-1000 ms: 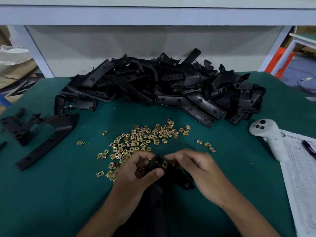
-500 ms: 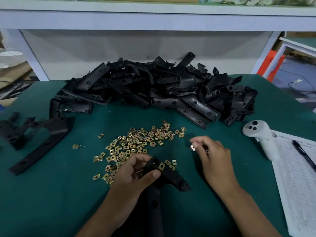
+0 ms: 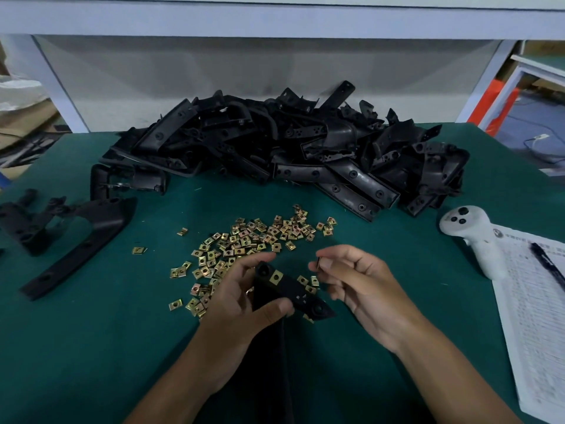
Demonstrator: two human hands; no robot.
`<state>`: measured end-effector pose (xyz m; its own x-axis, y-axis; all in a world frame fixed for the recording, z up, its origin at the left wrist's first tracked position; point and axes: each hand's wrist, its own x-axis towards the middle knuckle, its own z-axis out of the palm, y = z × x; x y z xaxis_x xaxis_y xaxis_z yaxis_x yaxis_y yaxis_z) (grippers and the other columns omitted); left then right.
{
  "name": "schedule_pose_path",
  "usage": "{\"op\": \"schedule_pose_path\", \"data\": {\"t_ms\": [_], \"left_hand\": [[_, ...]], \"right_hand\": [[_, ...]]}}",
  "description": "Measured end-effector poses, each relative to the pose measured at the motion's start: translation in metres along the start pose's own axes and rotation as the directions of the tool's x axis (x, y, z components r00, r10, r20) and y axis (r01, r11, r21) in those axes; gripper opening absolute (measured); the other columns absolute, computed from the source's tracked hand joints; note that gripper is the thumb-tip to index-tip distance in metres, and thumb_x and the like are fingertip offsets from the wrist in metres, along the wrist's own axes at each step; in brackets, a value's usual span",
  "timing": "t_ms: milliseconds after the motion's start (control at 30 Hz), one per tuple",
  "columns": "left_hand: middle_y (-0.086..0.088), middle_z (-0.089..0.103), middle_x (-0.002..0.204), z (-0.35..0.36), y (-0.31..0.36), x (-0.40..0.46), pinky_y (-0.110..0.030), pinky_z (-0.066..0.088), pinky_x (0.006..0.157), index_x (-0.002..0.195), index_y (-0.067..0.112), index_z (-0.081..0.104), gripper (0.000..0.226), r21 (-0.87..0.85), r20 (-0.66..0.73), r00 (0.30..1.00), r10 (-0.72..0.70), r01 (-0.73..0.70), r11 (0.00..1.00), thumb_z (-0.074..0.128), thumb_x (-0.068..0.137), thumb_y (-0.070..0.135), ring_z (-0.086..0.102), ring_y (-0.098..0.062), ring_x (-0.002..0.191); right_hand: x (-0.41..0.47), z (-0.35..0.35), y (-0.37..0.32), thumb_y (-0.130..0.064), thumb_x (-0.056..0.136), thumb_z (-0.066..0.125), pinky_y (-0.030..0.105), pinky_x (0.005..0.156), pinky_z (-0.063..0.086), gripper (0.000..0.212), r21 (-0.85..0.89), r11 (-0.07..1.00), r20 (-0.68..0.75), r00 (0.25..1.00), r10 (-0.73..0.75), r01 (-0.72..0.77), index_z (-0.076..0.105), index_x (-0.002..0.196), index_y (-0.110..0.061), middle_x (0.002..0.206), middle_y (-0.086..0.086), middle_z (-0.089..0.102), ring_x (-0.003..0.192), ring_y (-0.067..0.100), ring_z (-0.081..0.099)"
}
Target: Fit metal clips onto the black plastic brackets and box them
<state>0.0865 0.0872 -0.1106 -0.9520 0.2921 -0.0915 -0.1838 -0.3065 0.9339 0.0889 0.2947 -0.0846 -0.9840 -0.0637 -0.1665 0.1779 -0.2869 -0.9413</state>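
Note:
My left hand (image 3: 244, 298) grips a black plastic bracket (image 3: 290, 290) low in the middle of the green table, thumb on its near side. One brass clip (image 3: 277, 276) sits fitted on the bracket's upper end. My right hand (image 3: 357, 280) pinches a small metal clip (image 3: 318, 263) between thumb and forefinger, just right of the bracket's top and apart from it. A scatter of loose brass clips (image 3: 253, 237) lies right behind both hands. A big heap of black brackets (image 3: 290, 154) fills the back of the table.
Two separate black brackets (image 3: 76, 237) lie at the left edge. A white hand controller (image 3: 470, 234) rests at the right, next to a printed sheet (image 3: 538, 316) with a pen (image 3: 548, 264) on it. A white shelf frame stands behind the table.
My right hand went out to the clips at the right, picked one up, and has come back toward the bracket's top. My left hand kept holding the bracket.

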Motion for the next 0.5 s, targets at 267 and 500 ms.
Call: {"op": "schedule_pose_path", "data": {"t_ms": [267,500], "left_hand": [[0.0,0.072,0.104,0.001,-0.001,-0.001,-0.034,0.06,0.084,0.109,0.034,0.07,0.06,0.129,-0.028,0.998,0.05,-0.046,0.991,0.093,0.054,0.023,0.07,-0.023,0.097],[0.006,0.071,0.097,0.0,0.0,-0.001,-0.036,0.06,0.085,0.105,0.036,0.068,0.055,0.21,-0.045,0.996,0.08,-0.069,0.975,0.091,0.055,0.028,0.069,-0.019,0.093]], "right_hand": [[-0.004,0.01,0.007,-0.024,0.076,0.08,0.018,0.055,0.046,0.007,-0.143,0.99,0.053,0.999,0.009,-0.002,0.079,0.082,-0.021,0.079,0.004,0.075,0.064,0.009,0.063],[-0.005,0.012,0.007,-0.032,0.072,0.081,0.022,0.057,0.045,0.016,-0.119,0.993,0.03,0.999,-0.013,0.016,0.078,0.079,-0.019,0.081,0.011,0.075,0.065,0.014,0.06]]}}
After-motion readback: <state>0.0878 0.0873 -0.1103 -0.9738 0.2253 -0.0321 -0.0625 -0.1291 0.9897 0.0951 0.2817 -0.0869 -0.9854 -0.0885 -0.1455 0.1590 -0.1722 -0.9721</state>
